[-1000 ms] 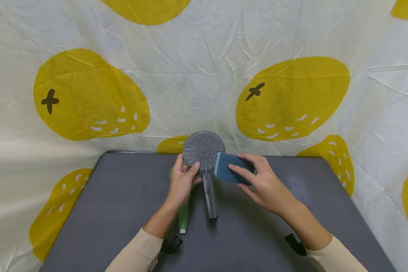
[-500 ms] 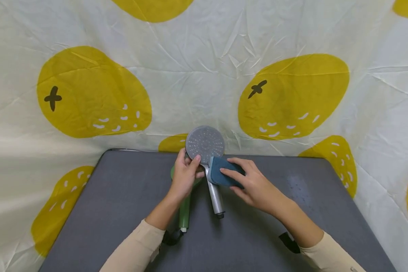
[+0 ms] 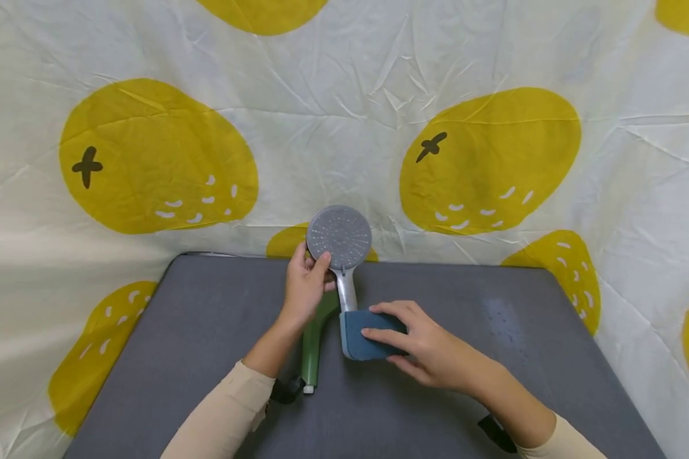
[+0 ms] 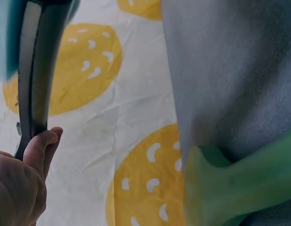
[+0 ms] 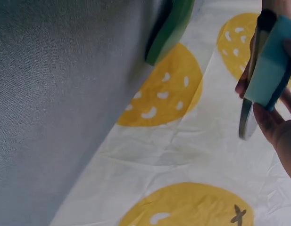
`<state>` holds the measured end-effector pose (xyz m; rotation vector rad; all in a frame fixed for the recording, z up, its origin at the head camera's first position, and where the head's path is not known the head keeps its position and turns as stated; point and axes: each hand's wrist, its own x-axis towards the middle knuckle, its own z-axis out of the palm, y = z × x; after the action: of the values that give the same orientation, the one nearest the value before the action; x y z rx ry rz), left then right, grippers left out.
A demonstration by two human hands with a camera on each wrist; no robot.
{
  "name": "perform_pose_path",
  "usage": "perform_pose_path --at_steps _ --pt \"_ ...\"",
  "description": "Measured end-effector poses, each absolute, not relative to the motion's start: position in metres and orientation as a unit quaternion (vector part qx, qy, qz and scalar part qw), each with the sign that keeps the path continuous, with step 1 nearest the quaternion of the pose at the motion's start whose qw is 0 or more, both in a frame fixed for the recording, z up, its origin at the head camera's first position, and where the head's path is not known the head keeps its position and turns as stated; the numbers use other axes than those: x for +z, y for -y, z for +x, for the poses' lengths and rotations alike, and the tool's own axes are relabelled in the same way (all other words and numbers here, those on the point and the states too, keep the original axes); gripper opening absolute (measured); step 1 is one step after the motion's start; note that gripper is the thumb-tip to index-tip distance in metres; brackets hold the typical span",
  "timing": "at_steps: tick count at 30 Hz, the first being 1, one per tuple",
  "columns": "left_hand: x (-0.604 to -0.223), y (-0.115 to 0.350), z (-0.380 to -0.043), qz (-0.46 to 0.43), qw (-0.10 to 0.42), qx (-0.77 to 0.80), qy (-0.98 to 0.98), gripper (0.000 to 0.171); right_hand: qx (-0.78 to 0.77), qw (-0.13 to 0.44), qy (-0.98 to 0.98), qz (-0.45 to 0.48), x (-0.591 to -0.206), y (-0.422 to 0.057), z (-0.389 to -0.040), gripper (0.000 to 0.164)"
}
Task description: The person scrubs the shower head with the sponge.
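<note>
My left hand [image 3: 304,290] holds a grey and silver shower head [image 3: 340,234] by the lower edge of its round face, thumb on the front. The nozzle face points toward me, and the handle hangs downward. Pinched in my right hand [image 3: 433,344] is a blue sponge [image 3: 373,336] with a paler layer, laid over the lower handle and hiding it in the head view. From the right wrist, the sponge [image 5: 270,66] lies along the handle on its pale side. The left wrist view shows the shower head [image 4: 39,70] edge-on above the thumb.
Behind the left hand a green handled thing [image 3: 311,350] with a white tip lies on the dark grey table [image 3: 207,357]. A white cloth [image 3: 321,146] with yellow fruit prints hangs behind the table. A damp-looking patch [image 3: 502,319] marks the table at the right.
The sponge in my right hand has moved from beside the round face down the handle to its lower end. My left hand keeps its hold; the shower head has risen slightly.
</note>
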<state>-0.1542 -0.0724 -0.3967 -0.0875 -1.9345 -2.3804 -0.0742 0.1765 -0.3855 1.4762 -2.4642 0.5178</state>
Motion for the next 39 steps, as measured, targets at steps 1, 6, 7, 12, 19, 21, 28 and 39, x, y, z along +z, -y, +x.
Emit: perform_pose_path --at_steps 1,6,7,12,19,21,28,39 --pt "-0.396 0.073 -0.155 -0.026 0.038 -0.773 0.633 0.045 0.171 0.105 0.837 0.509 -0.385 -0.177 -0.072 0.066" --pt "-0.395 0.072 -0.158 -0.017 0.044 -0.768 0.638 0.044 0.155 0.096 0.841 0.51 -0.375 -0.176 -0.071 0.067" --pt "-0.394 0.072 -0.158 -0.016 0.045 -0.766 0.641 0.044 0.153 0.099 0.843 0.507 -0.374 -0.175 -0.072 0.067" --pt "-0.395 0.071 -0.16 -0.025 0.034 -0.752 0.658 0.046 0.136 0.123 0.859 0.478 -0.369 -0.168 -0.09 0.063" --pt "-0.394 0.072 -0.163 -0.044 0.012 -0.755 0.654 0.045 0.136 0.164 0.88 0.424 -0.37 -0.158 -0.116 0.059" --pt "-0.394 0.073 -0.164 -0.047 0.008 -0.761 0.647 0.047 0.143 0.161 0.878 0.428 -0.372 -0.159 -0.118 0.059" --pt "-0.395 0.079 -0.167 -0.041 0.02 -0.743 0.668 0.051 0.171 0.149 0.845 0.484 -0.387 -0.161 -0.108 0.063" --pt "-0.393 0.079 -0.166 -0.059 0.02 -0.751 0.658 0.048 0.179 0.168 0.824 0.51 -0.407 -0.166 -0.073 0.045"
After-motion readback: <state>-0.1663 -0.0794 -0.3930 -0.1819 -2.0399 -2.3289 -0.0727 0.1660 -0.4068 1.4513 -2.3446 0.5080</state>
